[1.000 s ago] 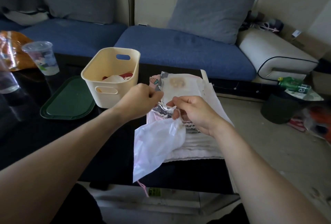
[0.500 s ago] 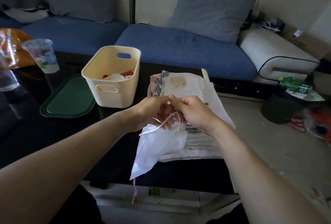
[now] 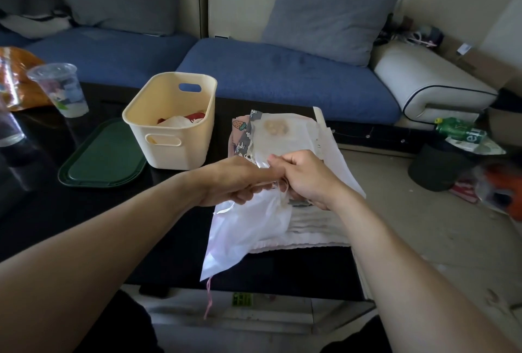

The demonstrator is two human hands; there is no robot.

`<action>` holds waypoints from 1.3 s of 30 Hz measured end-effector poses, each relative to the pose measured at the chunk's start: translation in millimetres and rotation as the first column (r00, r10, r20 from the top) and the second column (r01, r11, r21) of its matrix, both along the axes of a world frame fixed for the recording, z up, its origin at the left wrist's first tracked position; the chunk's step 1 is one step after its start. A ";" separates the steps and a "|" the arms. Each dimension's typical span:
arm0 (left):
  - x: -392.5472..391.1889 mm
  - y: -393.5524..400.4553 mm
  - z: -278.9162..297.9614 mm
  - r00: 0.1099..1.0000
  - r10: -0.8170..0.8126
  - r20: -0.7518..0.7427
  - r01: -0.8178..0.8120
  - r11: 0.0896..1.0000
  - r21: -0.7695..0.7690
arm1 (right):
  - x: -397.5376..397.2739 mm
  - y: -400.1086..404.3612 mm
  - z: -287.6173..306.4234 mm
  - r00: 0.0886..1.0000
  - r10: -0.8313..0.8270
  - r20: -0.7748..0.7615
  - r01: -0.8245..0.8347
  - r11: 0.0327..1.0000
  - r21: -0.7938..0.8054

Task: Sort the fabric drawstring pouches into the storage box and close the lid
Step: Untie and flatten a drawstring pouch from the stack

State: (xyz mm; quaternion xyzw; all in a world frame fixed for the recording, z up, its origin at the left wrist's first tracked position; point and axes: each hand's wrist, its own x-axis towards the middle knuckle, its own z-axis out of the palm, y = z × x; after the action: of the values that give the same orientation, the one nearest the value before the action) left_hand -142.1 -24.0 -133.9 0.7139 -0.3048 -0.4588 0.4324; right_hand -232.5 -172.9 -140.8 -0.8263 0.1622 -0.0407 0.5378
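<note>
— Why are both hands bunched together over the table?

— They are working the neck of one white pouch. The left hand and the right hand touch each other, fingers curled, each pinching the gathered top and its cord, probably to draw it closed so it goes into the box as a tidy bundle.

— And the rest of the pouch?

— It hangs loose below the hands, over the table's near edge, with a pink cord dangling from its bottom corner. Holding it by the neck lets the body fall straight.

— Where does it have to go?

— Into the cream box, which stands near the middle of the table, just left of the hands. It is open, with a few pouches already inside, red and white showing.

— The lid?

— The dark green lid lies flat on the table, touching the box's left side, likely kept close for the final step.

— More to sort?

— Yes, I'd say. A pile of pouches lies by the table's right edge, under and behind the hands, within easy reach. A plastic cup stands toward the far left corner, well apart from the work.
</note>
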 end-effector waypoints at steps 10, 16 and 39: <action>-23.7 -12.0 -17.8 0.981 0.193 0.007 -0.191 0.979 -0.075 | 3.5 1.7 -1.3 0.996 -0.087 0.013 0.087 0.994 -0.064; -21.9 -12.1 -10.7 0.993 0.113 -0.013 -0.114 0.991 -0.073 | -0.1 -1.2 2.3 0.995 -0.100 -0.024 0.100 0.995 -0.007; -6.8 4.6 -12.9 0.328 0.193 0.925 0.003 0.979 -0.206 | 10.6 3.9 -5.6 0.988 -0.145 -0.047 0.150 0.979 0.139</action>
State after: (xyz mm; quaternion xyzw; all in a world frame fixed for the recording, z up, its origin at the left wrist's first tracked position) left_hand -149.0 -19.4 -146.8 0.8241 -0.4937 0.0912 0.2623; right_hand -221.9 -168.9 -146.3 -0.7721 0.2353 -0.0538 0.5878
